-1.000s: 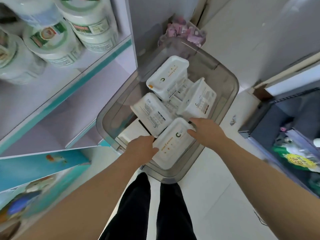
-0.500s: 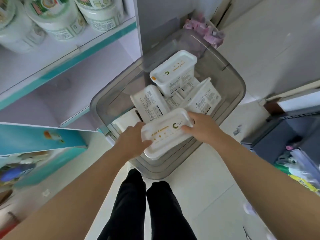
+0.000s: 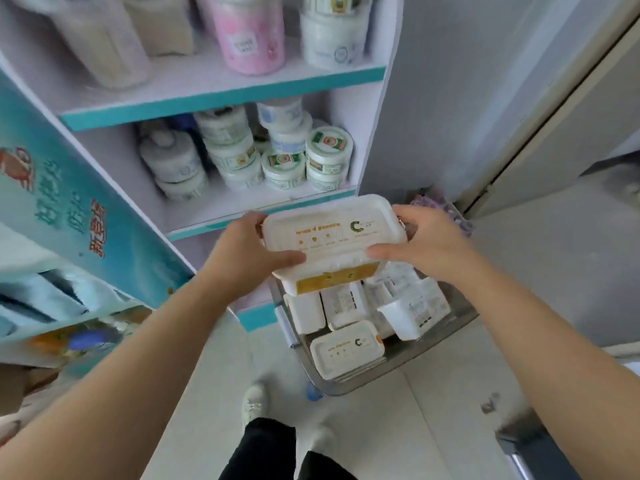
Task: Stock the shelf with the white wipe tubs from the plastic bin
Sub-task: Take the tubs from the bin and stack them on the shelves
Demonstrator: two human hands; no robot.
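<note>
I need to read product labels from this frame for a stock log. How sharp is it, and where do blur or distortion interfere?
Head view, centre: the white wipe tub is sharpest, logo clear, fine print illegible. Head view, top: the pink canister and its neighbours are blur-smeared. Head view, edges: the wide lens bows the shelf boards. Soft light, no glare.

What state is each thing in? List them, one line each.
plastic bin: open-topped, on the floor, several wipe tubs inside
held wipe tub: above the bin, lid shut
left hand: grips its left end
right hand: grips its right end
round jars: stacked on the shelf
</note>
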